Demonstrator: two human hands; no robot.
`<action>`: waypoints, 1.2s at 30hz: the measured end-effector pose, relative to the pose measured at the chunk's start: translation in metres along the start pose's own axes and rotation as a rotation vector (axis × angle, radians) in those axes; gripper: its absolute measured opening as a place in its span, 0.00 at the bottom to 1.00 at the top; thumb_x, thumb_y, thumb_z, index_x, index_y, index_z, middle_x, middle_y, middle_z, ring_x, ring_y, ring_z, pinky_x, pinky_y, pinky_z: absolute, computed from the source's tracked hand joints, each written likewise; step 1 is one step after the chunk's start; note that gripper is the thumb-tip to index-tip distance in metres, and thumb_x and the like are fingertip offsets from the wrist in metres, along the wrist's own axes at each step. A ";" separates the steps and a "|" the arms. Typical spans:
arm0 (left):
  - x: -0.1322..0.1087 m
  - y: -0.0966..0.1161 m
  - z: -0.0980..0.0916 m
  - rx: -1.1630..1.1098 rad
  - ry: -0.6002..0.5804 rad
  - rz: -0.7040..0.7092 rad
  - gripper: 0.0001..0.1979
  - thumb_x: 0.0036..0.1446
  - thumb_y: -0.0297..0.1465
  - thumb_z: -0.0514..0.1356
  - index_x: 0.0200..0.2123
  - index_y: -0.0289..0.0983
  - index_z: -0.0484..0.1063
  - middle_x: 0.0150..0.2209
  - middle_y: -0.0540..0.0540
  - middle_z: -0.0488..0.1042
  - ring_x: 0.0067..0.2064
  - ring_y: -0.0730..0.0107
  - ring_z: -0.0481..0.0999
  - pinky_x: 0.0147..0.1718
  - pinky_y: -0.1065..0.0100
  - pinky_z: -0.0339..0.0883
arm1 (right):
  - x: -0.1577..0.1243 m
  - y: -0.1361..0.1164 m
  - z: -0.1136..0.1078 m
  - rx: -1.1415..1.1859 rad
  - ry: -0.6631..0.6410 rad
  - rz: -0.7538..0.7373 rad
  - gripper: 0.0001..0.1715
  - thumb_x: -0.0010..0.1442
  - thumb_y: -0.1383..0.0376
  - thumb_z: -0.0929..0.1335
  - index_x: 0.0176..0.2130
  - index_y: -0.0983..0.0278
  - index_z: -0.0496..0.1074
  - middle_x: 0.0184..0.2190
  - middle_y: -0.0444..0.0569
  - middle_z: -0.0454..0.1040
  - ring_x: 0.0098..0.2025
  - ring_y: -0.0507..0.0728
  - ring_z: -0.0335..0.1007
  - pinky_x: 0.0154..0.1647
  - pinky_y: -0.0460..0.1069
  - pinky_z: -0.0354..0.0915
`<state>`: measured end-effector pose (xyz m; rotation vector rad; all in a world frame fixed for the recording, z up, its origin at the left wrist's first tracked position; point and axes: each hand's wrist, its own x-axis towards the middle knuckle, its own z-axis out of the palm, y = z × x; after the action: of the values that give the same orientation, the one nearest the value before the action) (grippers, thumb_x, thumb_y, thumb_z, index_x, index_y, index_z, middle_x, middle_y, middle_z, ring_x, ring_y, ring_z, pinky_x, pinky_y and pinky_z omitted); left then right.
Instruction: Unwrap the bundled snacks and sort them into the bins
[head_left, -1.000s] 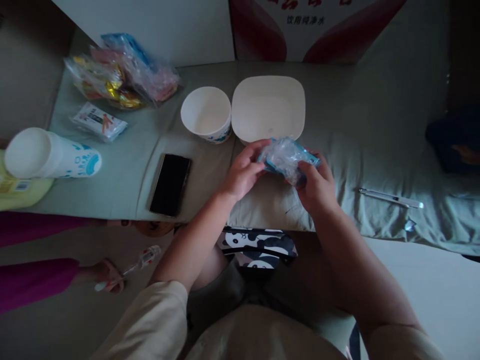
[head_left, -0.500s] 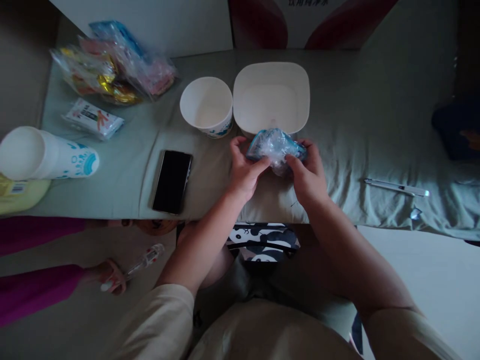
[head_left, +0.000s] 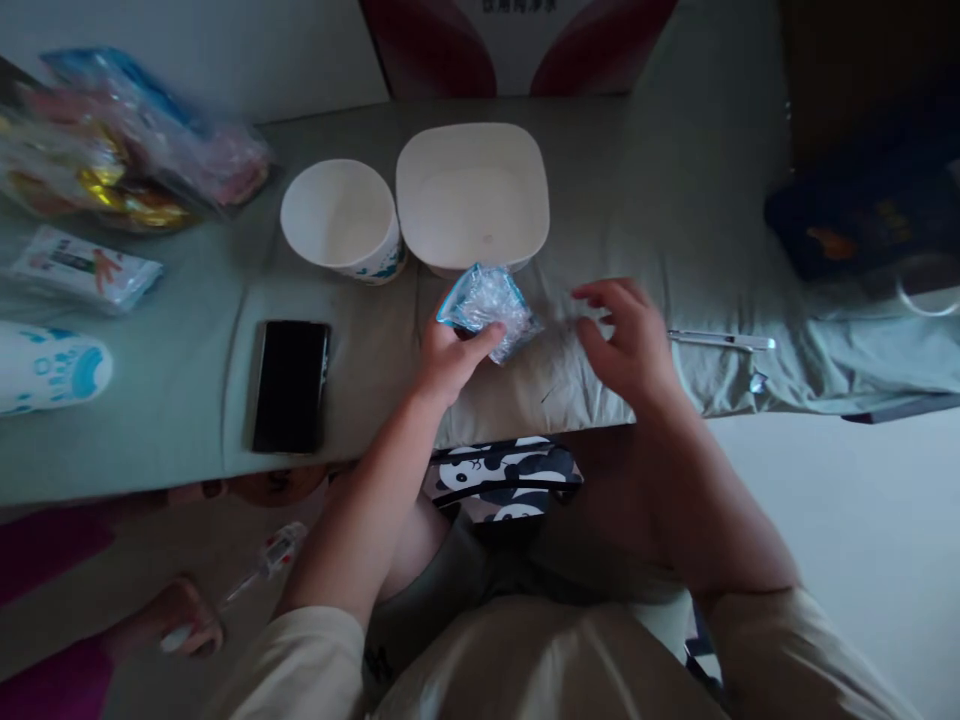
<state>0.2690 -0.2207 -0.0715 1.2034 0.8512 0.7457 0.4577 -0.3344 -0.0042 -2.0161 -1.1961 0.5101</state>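
Pinched in my left hand [head_left: 454,350] is a crumpled clear plastic bag [head_left: 491,305] with a blue edge; what lies inside it I cannot make out. It is held just in front of a white rounded-square tub [head_left: 474,190]. My right hand [head_left: 622,335] is off the bag, to its right, with thumb and fingers apart and nothing between them. A silver utility knife [head_left: 724,341] lies on the cloth just right of that hand. Beside the tub, on the left, stands a white paper bucket [head_left: 341,220] with a blue print.
A black phone [head_left: 292,387] rests left of my left arm. Farther left are a white packet [head_left: 86,268], snack bags [head_left: 135,150] and blue-printed cups [head_left: 52,368] on their side. A red-and-white box [head_left: 517,50] stands behind. Another person's foot [head_left: 187,615] shows at lower left.
My right hand has let go of the plastic bag and moved away to the right. My left hand keeps hold of it. The whole view has shifted to the right.
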 end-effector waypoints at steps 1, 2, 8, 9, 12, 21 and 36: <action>0.000 0.001 0.000 0.005 -0.006 -0.003 0.29 0.46 0.50 0.76 0.47 0.42 0.75 0.41 0.46 0.81 0.47 0.60 0.82 0.46 0.62 0.76 | -0.002 0.008 -0.017 -0.144 0.048 0.020 0.20 0.56 0.67 0.66 0.48 0.60 0.77 0.49 0.56 0.75 0.53 0.65 0.71 0.56 0.61 0.67; 0.000 0.002 0.000 0.009 -0.017 -0.007 0.28 0.46 0.49 0.77 0.45 0.41 0.75 0.40 0.46 0.81 0.45 0.61 0.82 0.45 0.62 0.76 | -0.005 0.017 -0.034 -0.293 0.102 0.081 0.22 0.54 0.69 0.65 0.48 0.61 0.78 0.48 0.58 0.75 0.55 0.68 0.70 0.59 0.64 0.64; 0.001 0.005 0.002 -0.035 -0.018 -0.028 0.24 0.43 0.45 0.78 0.38 0.41 0.76 0.35 0.48 0.79 0.37 0.66 0.79 0.39 0.65 0.77 | -0.026 0.074 -0.080 -0.638 -0.019 0.442 0.34 0.51 0.69 0.66 0.58 0.59 0.75 0.58 0.63 0.70 0.60 0.74 0.65 0.61 0.73 0.58; 0.001 0.006 0.002 -0.045 -0.011 -0.031 0.25 0.42 0.45 0.78 0.38 0.41 0.76 0.35 0.48 0.79 0.37 0.66 0.79 0.39 0.64 0.77 | -0.028 0.080 -0.080 -0.637 -0.039 0.444 0.32 0.51 0.68 0.67 0.56 0.58 0.76 0.58 0.62 0.71 0.58 0.74 0.66 0.59 0.73 0.59; 0.003 0.008 0.004 -0.045 -0.014 -0.035 0.25 0.42 0.45 0.78 0.40 0.42 0.76 0.37 0.47 0.79 0.39 0.64 0.79 0.40 0.63 0.77 | -0.029 0.088 -0.076 -0.654 0.045 0.416 0.22 0.55 0.68 0.65 0.48 0.59 0.78 0.51 0.60 0.75 0.54 0.72 0.67 0.55 0.74 0.61; 0.006 0.013 0.006 -0.106 -0.013 -0.052 0.30 0.39 0.49 0.79 0.41 0.42 0.76 0.37 0.47 0.79 0.41 0.61 0.80 0.42 0.61 0.77 | -0.023 0.025 -0.019 0.448 0.065 0.149 0.21 0.68 0.44 0.65 0.48 0.55 0.73 0.31 0.43 0.65 0.24 0.51 0.62 0.25 0.50 0.62; -0.006 0.024 -0.017 -0.083 0.072 -0.008 0.28 0.40 0.50 0.78 0.40 0.41 0.77 0.40 0.48 0.81 0.42 0.63 0.80 0.41 0.64 0.77 | -0.022 -0.019 0.061 1.154 -0.254 0.263 0.27 0.61 0.56 0.71 0.59 0.47 0.69 0.45 0.43 0.72 0.38 0.52 0.74 0.35 0.51 0.76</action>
<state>0.2497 -0.2130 -0.0493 1.1044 0.8755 0.8139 0.3962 -0.3249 -0.0300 -1.0954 -0.5033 1.2607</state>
